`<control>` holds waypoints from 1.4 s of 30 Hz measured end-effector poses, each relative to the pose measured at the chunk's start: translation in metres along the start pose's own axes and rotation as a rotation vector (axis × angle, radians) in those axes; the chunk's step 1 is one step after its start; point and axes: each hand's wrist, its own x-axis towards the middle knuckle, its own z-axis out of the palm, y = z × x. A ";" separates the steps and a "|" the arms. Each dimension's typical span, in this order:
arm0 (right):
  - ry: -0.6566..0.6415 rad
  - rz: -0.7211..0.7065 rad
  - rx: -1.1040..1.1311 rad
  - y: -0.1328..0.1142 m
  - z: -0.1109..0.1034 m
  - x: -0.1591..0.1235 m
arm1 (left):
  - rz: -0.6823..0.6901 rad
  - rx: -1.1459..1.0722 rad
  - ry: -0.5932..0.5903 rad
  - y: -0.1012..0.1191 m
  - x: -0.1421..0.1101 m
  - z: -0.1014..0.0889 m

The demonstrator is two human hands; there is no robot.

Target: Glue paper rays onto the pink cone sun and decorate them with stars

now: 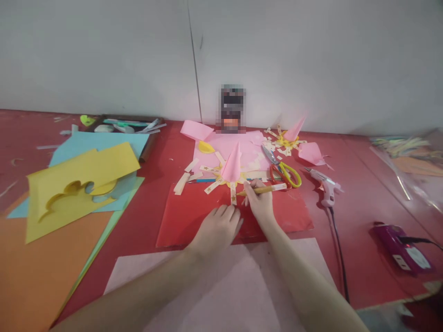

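My right hand (259,203) is closed around a gold pen (266,189), its tip close to a cream paper strip (233,193) with a star on it. My left hand (219,227) rests palm down on the red board (194,216), fingertips by the strip's lower end and nothing visibly gripped. That strip is one of several around a yellow paper base, from which a pink paper cone (232,163) stands upright. A blue pencil (206,180) lies partly hidden behind these strips. Scissors (290,175) with red and yellow handles are just beyond my right hand.
A second pink cone (296,130) on a yellow base stands at the back right. Right of the board lie a glue gun (327,186) with a cord and a purple power strip (403,249). Coloured sheets (83,184) cover the left side. A wall closes off the back.
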 end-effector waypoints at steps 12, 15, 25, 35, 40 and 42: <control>0.102 0.003 0.037 -0.005 -0.006 0.004 | -0.420 -0.335 0.427 -0.066 0.091 -0.044; 0.125 0.005 0.060 -0.005 -0.010 0.007 | -0.490 -0.460 0.397 -0.067 0.113 -0.043; 0.195 0.019 0.155 -0.010 -0.017 0.012 | -0.474 -0.560 0.362 -0.073 0.126 -0.040; 0.200 0.030 0.140 -0.008 -0.017 0.013 | -0.475 -0.666 0.273 -0.068 0.125 -0.049; 0.167 0.026 0.151 -0.007 -0.014 0.013 | -0.466 -0.703 0.247 -0.066 0.118 -0.043; 0.141 0.022 0.173 -0.005 -0.012 0.013 | -0.465 -0.683 0.285 -0.065 0.112 -0.042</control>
